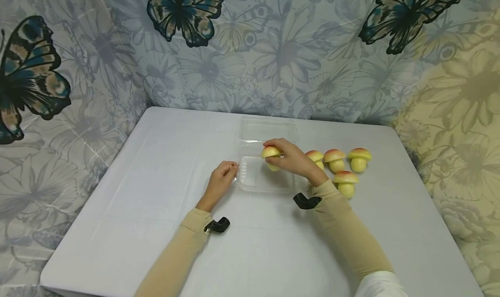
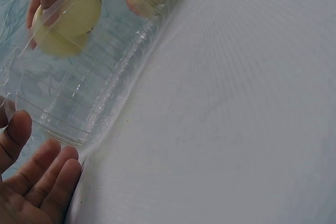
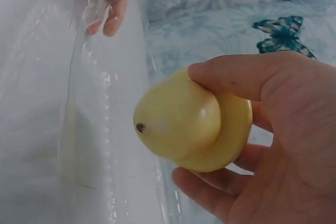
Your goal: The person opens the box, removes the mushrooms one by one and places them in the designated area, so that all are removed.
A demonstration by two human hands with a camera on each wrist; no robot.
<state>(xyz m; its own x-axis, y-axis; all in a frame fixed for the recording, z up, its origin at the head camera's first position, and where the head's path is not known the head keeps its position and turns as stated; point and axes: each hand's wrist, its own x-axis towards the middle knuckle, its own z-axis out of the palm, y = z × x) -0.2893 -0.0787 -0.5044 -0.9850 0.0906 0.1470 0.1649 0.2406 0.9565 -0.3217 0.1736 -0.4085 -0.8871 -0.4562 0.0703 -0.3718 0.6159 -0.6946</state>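
Observation:
My right hand (image 1: 293,159) grips a toy mushroom (image 1: 270,152), yellow with a reddish top, over the base of a clear plastic clamshell box (image 1: 247,185). In the right wrist view, the thumb and fingers wrap the mushroom's (image 3: 176,116) cap, and its pale stem points toward the box. At the box's left edge, my left hand (image 1: 222,177) pinches the rim between thumb and index finger. Its other fingers (image 2: 60,182) lie loosely beside the box wall in the left wrist view. The box lid (image 1: 267,130) is folded back, away from me.
Several more toy mushrooms (image 1: 346,183) stand on the white-covered table (image 1: 164,158) to the right of the box, partly behind my right wrist. Butterfly-patterned cloth (image 1: 218,80) rises behind the table and along both sides.

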